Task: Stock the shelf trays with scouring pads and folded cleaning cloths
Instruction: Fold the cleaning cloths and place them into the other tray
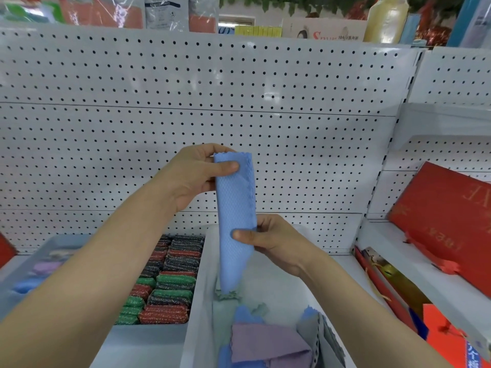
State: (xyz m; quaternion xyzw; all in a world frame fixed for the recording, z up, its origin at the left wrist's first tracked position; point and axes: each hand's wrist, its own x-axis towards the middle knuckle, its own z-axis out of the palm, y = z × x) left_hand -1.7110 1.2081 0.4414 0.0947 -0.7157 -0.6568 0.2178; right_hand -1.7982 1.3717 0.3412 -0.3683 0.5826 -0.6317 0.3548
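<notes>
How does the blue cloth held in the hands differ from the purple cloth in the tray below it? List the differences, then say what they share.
The blue cloth hangs upright as a narrow folded strip; the purple cloth lies flat and spread wide. The blue cloth is pinched by the left hand and right hand; the purple cloth rests untouched in the tray. Both have scalloped edges.

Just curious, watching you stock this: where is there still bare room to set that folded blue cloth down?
The tray under the blue cloth has a bare floor at its back, between the hanging cloth and the right hand. Its front is crowded with loose cloths. The tray of scouring pads beside it looks packed full.
</notes>
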